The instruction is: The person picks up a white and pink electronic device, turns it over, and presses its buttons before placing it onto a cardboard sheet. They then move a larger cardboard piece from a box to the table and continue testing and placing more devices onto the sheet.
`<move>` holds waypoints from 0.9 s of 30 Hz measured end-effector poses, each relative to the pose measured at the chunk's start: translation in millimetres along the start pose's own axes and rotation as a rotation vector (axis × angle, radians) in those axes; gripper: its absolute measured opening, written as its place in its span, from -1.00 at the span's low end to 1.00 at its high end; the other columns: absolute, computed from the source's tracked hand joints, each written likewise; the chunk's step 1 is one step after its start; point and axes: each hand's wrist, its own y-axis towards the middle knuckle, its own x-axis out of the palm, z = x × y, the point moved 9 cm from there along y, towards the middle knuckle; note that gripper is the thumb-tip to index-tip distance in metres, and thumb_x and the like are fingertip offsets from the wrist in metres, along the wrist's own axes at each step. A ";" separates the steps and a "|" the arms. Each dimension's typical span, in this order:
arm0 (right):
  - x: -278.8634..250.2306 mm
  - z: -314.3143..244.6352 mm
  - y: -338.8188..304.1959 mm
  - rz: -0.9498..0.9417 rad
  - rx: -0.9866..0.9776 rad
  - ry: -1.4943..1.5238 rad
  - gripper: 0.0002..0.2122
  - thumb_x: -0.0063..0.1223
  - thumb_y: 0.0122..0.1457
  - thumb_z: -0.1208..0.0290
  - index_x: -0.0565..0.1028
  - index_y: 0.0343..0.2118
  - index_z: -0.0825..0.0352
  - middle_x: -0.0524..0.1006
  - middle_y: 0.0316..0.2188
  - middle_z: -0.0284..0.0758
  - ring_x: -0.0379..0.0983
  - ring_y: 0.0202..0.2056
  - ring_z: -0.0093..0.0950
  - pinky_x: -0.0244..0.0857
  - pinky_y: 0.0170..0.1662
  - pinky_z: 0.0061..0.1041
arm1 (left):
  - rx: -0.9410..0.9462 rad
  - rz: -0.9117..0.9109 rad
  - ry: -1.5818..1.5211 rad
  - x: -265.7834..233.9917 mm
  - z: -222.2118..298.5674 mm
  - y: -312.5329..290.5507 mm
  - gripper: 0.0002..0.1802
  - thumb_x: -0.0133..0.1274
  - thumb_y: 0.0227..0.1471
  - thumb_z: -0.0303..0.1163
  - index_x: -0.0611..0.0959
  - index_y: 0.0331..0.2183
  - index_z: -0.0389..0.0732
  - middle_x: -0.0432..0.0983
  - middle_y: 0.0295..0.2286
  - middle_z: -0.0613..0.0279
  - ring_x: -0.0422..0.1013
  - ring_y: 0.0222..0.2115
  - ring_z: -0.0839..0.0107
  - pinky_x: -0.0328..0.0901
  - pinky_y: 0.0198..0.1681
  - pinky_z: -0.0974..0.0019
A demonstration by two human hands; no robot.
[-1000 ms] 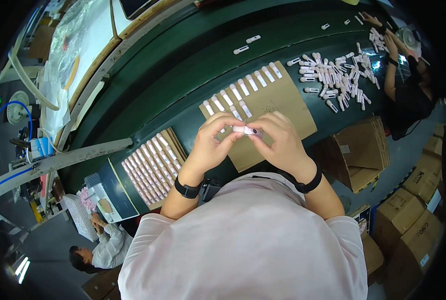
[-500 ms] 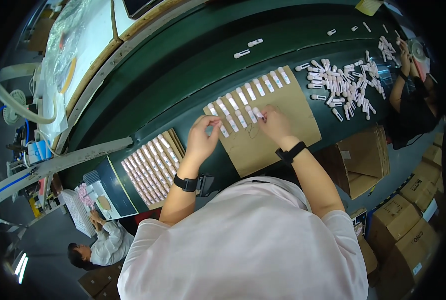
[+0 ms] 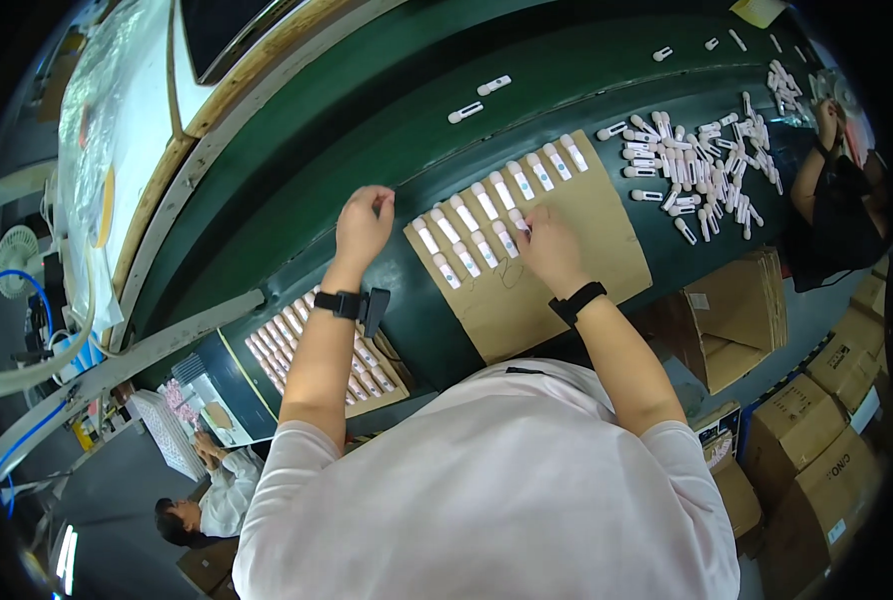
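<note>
My right hand (image 3: 552, 248) is over a brown cardboard sheet (image 3: 577, 265), fingertips closed on a small pale-pink and white stick (image 3: 519, 219) with a rounded end. That stick is at the right end of a second, shorter row on the sheet; its lower part is hidden by my fingers. Above it runs a longer row of the same sticks, such as the one at the near left (image 3: 426, 236). My left hand (image 3: 365, 228) hovers over the green surface left of the sheet, fingers curled, thumb apart from them, with no stick visible in it.
A loose heap of sticks (image 3: 682, 165) spreads at the right. Two single sticks (image 3: 495, 85) lie on the far green surface (image 3: 367, 130). Another filled sheet (image 3: 387, 395) is partly under my left forearm. An open carton (image 3: 732, 325) and co-workers (image 3: 222, 490) are beyond.
My left hand has left the leftmost stick of the second row and moved up and left, off the sheet. My right hand has stayed near the same spot, its stick now more in line with the row.
</note>
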 end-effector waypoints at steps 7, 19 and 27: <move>-26.4 0.2 -12.6 0.094 -0.107 0.136 -0.80 0.15 0.07 0.39 0.41 -0.29 0.32 0.46 -0.41 -0.23 0.44 -0.43 -0.20 0.35 -0.35 -0.26 | -0.006 -0.134 0.063 48.5 -5.8 82.5 -0.86 0.12 -0.05 -0.41 0.64 -0.37 -0.23 0.55 -0.43 0.10 0.50 -0.40 0.19 0.39 -0.30 0.23; -78.1 47.6 -68.0 0.011 0.146 0.388 -0.86 0.11 0.12 0.53 0.42 -0.27 0.34 0.39 -0.49 -0.32 0.31 -0.52 -0.51 0.24 -0.44 -0.57 | 0.028 -0.223 0.182 110.7 -24.8 140.1 -0.78 0.18 -0.06 -0.36 0.62 -0.30 -0.20 0.56 -0.43 0.14 0.50 -0.40 0.21 0.39 -0.29 0.23; -87.5 -15.4 -53.9 -0.019 -0.059 0.486 -0.83 0.10 0.10 0.57 0.44 -0.23 0.35 0.41 -0.38 -0.30 0.35 -0.43 -0.48 0.28 -0.34 -0.56 | -0.177 -0.224 -0.348 55.8 7.0 62.6 -0.80 0.10 0.08 -0.50 0.58 -0.21 -0.31 0.55 -0.39 0.30 0.44 -0.39 0.58 0.35 -0.26 0.49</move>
